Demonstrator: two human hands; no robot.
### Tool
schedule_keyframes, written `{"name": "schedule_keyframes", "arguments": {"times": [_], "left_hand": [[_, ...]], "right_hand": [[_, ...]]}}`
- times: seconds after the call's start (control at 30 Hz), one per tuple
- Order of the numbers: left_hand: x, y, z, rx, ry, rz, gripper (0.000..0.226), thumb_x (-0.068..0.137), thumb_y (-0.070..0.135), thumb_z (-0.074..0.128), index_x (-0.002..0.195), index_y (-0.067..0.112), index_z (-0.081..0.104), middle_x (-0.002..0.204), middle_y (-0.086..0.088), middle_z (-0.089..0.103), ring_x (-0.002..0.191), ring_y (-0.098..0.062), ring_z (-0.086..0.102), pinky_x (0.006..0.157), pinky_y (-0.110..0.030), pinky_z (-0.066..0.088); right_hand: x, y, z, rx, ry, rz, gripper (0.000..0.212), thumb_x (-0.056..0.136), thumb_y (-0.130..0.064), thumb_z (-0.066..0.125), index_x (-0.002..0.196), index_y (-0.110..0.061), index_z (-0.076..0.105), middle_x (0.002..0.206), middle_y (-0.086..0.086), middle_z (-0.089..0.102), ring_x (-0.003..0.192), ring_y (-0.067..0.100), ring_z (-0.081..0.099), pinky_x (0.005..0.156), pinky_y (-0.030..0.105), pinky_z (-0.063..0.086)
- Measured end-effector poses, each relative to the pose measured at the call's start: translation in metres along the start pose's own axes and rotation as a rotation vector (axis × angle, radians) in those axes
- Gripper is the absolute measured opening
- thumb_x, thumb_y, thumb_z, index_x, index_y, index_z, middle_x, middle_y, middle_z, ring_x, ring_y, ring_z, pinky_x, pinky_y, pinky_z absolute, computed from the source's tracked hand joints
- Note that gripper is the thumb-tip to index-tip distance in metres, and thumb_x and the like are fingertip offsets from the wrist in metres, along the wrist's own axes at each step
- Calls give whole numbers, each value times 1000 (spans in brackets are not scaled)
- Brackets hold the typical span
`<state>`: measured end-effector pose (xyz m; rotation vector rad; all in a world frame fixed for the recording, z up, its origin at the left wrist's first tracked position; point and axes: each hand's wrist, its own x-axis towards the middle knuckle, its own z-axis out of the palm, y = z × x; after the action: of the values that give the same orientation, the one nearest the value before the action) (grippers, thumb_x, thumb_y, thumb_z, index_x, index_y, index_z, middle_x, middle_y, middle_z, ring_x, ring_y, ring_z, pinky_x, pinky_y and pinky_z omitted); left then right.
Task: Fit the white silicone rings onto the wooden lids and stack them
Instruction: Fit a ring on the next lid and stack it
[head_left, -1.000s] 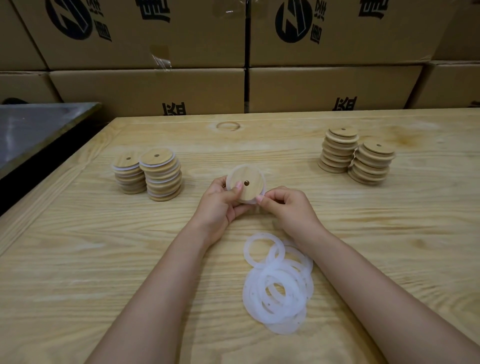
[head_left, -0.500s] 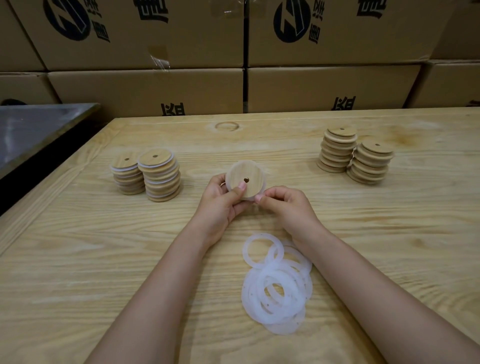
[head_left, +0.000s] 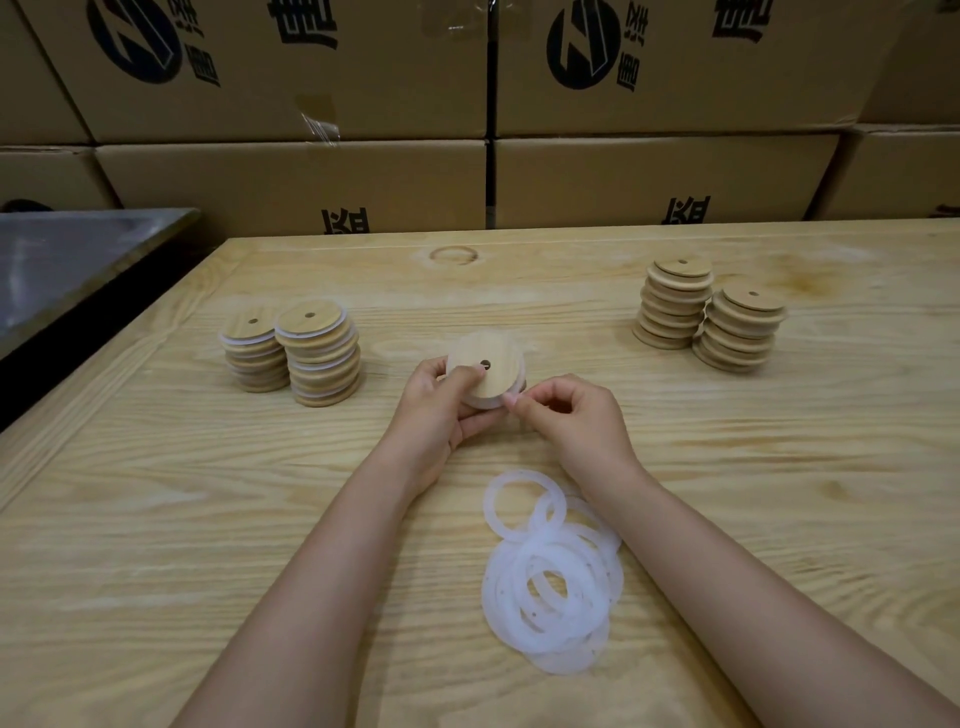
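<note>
My left hand grips a round wooden lid with a small centre hole, held tilted above the table; a white silicone ring shows around its edge. My right hand pinches that ring at the lid's lower right rim. A loose pile of white silicone rings lies on the table in front of me, between my forearms. At the left stand two stacks of lids with white rings. Two stacks of bare wooden lids stand at the right.
The work surface is a light wooden table. A dark metal surface adjoins it at the far left. Stacked cardboard boxes form a wall right behind the table's far edge.
The lid has tilted a little in my left hand, and my right fingers have shifted along its lower right rim. The stacks and ring pile have not moved.
</note>
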<state>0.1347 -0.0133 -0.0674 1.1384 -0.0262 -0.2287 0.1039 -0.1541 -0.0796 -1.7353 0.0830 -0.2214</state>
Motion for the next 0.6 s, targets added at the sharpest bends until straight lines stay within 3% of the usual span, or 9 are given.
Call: {"name": "schedule_keyframes", "arguments": {"times": [0.1, 0.17, 0.23, 0.3, 0.4, 0.47, 0.6], "left_hand": [[1, 1, -2, -28, 25, -39, 38, 93, 4, 49, 129, 5, 39, 120, -22, 59, 89, -30, 70, 63, -28, 58], [2, 3, -3, -58, 2, -57, 41, 93, 2, 47, 132, 12, 37, 121, -22, 59, 91, -33, 69, 65, -29, 59], [1, 4, -4, -37, -54, -65, 39, 93, 1, 44, 132, 11, 43, 110, -19, 66, 82, -29, 72, 64, -28, 59], [0, 5, -4, 5, -94, -71, 36, 94, 2, 42, 129, 8, 50, 94, -15, 71, 76, -24, 72, 59, -26, 58], [-1, 5, -3, 3, -122, -83, 34, 93, 10, 47, 126, 4, 50, 107, -23, 65, 91, -27, 70, 71, -30, 59], [-2, 5, -4, -42, -169, -87, 45, 83, 16, 58, 125, 4, 47, 105, -22, 64, 93, -28, 69, 78, -32, 58], [-3, 1, -8, -13, -238, -43, 68, 75, 5, 67, 137, 10, 38, 101, -21, 66, 103, -32, 65, 91, -36, 53]], "right_hand": [[-2, -2, 2, -117, 65, -165, 21, 72, -25, 80, 81, -25, 62, 95, -9, 55, 90, 0, 53, 75, 8, 41], [-4, -3, 2, -222, 54, -317, 31, 72, -20, 80, 96, -24, 61, 102, -8, 51, 97, -1, 49, 83, 5, 36], [-7, -4, 3, -312, 26, -467, 33, 74, -14, 79, 103, -17, 65, 108, -5, 51, 104, 3, 49, 91, 8, 34], [-8, -3, 5, -343, 15, -546, 25, 75, -10, 77, 98, -12, 69, 108, -2, 54, 107, 12, 52, 95, 18, 38], [-6, -2, 3, -230, 16, -488, 17, 75, -12, 78, 90, -16, 71, 99, -5, 62, 102, 10, 58, 92, 21, 42], [-3, -1, 0, -116, 4, -416, 17, 74, -11, 78, 85, -21, 71, 96, -10, 63, 98, 5, 59, 90, 19, 44], [1, -1, -2, 107, -31, -284, 23, 71, -4, 79, 78, -25, 73, 94, -8, 66, 97, 7, 64, 84, 25, 52]]}}
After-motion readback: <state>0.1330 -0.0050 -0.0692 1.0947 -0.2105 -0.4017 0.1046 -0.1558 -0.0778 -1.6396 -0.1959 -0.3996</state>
